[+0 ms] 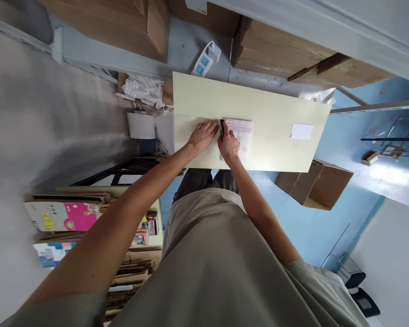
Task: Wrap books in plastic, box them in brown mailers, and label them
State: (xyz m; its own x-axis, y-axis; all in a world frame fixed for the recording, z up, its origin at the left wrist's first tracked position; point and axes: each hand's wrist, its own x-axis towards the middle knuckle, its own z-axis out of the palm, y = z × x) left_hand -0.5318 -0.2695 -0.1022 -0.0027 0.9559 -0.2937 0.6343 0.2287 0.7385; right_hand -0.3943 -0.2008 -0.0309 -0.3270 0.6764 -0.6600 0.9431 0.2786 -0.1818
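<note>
My left hand (203,135) lies on the pale table board (272,113), its fingers stretched out and their tips close to a slim black tool with a yellow mark (221,129). My right hand (229,144) is curled, with the index finger pointing forward along this tool, and it seems to grip it. Under and beside the right hand is a thin stack of white and pink printed paper (244,132), whose left edge runs by the tool. The tool's exact kind is too small to make out, and the right palm hides part of the sheets.
On the board's right part lies a white card (301,131). Behind the board are a power strip (205,59) and large cardboard boxes (276,47). An open carton (318,184) stands at the right. Books and cardboard (68,215) fill a shelf at lower left.
</note>
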